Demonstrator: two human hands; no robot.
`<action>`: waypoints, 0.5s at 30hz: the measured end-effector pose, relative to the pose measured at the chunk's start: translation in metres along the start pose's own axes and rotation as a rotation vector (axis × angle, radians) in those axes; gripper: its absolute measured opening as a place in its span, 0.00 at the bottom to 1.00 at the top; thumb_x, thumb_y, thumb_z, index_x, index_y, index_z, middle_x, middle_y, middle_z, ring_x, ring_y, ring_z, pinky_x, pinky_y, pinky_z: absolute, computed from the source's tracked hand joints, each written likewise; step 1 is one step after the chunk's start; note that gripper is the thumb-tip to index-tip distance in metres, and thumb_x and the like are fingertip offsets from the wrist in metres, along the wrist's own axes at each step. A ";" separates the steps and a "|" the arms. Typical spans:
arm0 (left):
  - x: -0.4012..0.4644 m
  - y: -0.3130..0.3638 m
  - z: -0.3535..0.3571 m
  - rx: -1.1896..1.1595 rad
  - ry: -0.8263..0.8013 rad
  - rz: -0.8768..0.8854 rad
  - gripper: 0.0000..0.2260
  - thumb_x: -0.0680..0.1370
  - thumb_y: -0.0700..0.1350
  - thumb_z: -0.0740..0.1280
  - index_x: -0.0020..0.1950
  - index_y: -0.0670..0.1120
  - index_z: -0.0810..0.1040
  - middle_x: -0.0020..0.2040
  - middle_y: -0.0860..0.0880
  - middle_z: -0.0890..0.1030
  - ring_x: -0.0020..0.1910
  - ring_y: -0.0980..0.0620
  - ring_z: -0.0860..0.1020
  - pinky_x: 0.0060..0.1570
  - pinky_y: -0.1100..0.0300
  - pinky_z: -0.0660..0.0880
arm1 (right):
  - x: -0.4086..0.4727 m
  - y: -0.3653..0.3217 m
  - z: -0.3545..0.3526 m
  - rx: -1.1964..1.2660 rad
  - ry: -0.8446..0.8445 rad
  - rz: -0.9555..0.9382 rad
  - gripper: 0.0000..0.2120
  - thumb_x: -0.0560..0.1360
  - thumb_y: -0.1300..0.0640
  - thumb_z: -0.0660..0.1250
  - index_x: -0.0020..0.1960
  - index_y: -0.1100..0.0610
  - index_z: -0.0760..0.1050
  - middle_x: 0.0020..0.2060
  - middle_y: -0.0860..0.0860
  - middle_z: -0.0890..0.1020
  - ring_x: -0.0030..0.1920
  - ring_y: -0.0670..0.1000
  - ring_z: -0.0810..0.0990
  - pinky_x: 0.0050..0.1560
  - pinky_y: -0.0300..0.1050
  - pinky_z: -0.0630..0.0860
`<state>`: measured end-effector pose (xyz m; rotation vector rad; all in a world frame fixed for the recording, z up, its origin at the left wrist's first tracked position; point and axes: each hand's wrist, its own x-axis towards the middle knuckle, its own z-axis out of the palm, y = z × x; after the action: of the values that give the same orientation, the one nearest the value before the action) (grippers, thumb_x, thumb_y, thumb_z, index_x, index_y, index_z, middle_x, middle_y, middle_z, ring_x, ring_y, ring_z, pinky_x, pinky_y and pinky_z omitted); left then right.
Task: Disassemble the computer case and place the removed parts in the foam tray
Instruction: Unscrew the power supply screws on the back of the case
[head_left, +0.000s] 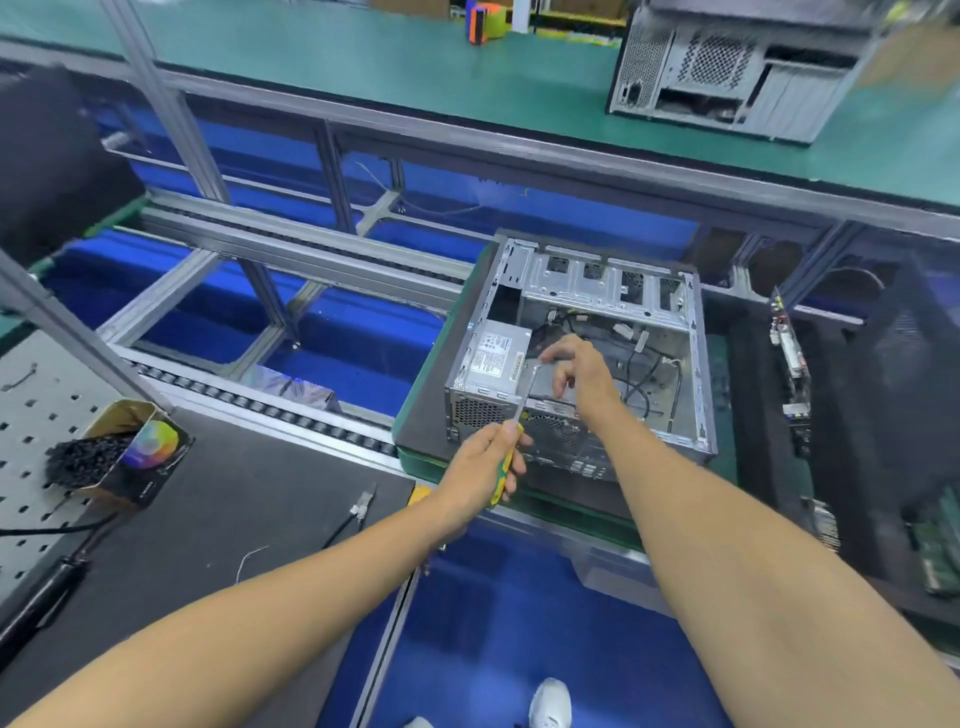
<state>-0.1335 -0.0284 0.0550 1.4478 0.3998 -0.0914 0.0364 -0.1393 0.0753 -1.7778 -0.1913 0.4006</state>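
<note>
An open grey computer case (691, 374) lies on its side on a dark pad in the middle of the view. A silver power supply (493, 358) with a white label sits in its near-left corner, and loose cables (644, 364) lie on the case floor. My left hand (483, 467) grips the yellow-green handle of a screwdriver (506, 462); its metal shaft slants up into the case beside the power supply. My right hand (576, 369) is inside the case, its fingertips pinching the shaft near the tip. Dark foam tray (753, 395) with circuit boards (792, 364) lies right of the case.
A roller conveyor rail (270, 405) runs left of the case. On the grey mat at left lie a cardboard box of black screws (124, 452), side cutters (358, 512) and a black tool (47, 587). A second case (727, 73) stands on the far green bench.
</note>
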 end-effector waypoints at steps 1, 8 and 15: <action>0.003 0.008 0.004 0.007 0.001 -0.001 0.20 0.86 0.54 0.57 0.58 0.38 0.77 0.35 0.50 0.77 0.28 0.54 0.72 0.29 0.59 0.68 | 0.002 -0.001 -0.003 0.070 0.011 0.040 0.20 0.76 0.46 0.55 0.42 0.57 0.80 0.20 0.54 0.73 0.24 0.52 0.71 0.36 0.46 0.69; 0.030 0.040 0.030 0.061 -0.093 -0.075 0.20 0.86 0.56 0.57 0.57 0.41 0.77 0.37 0.49 0.79 0.30 0.54 0.74 0.29 0.60 0.72 | 0.003 -0.004 -0.019 0.243 0.050 0.104 0.13 0.80 0.56 0.57 0.51 0.64 0.76 0.22 0.52 0.69 0.23 0.50 0.66 0.25 0.39 0.61; 0.050 0.045 0.048 0.120 -0.092 -0.132 0.20 0.85 0.58 0.58 0.57 0.42 0.78 0.38 0.50 0.81 0.31 0.54 0.75 0.29 0.60 0.73 | 0.012 0.004 -0.028 0.423 0.142 0.113 0.13 0.76 0.70 0.60 0.38 0.55 0.67 0.27 0.47 0.63 0.27 0.45 0.57 0.25 0.37 0.56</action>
<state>-0.0638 -0.0603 0.0849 1.5279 0.4201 -0.2911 0.0574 -0.1611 0.0749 -1.3957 0.0911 0.3632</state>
